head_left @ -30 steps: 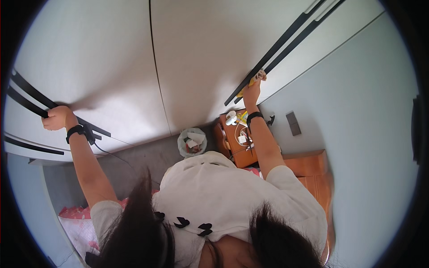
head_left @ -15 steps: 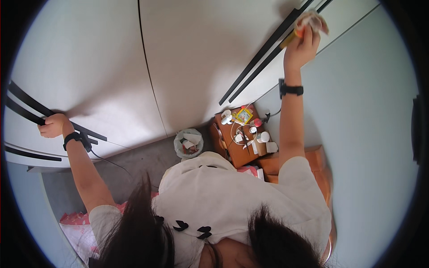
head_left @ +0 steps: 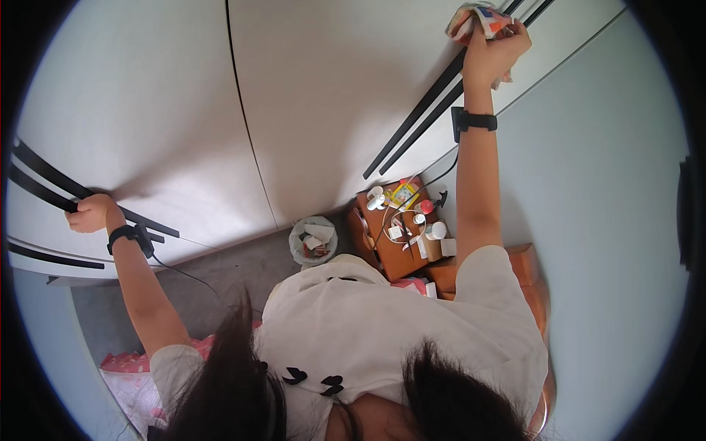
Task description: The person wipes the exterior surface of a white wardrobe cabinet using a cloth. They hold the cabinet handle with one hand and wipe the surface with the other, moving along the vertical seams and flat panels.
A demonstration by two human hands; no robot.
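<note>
At the upper right, my right hand (head_left: 494, 60) is closed on a crumpled cloth (head_left: 471, 20) with white, orange and blue patches. It holds the cloth against the upper part of a long black door handle (head_left: 419, 110) on the white wardrobe door (head_left: 309, 88). Part of the cloth also hangs below the palm. On the far left, my left hand (head_left: 94, 213) has its fingers wrapped round another long black handle (head_left: 51, 167). Black bands with small devices sit on both wrists, a cable running from each.
A brown bedside cabinet (head_left: 401, 266) below the right handles carries bottles, a yellow packet, cables and small boxes. Beside it on the grey floor (head_left: 198, 283) stands a lined waste bin (head_left: 312, 241) with papers inside. A pale wall (head_left: 596, 184) rises on the right; pink bedding (head_left: 125, 362) lies lower left.
My right hand has turned and shifted slightly, and the cloth has moved left across the handle, spreading out more. My left hand stays on its handle.
</note>
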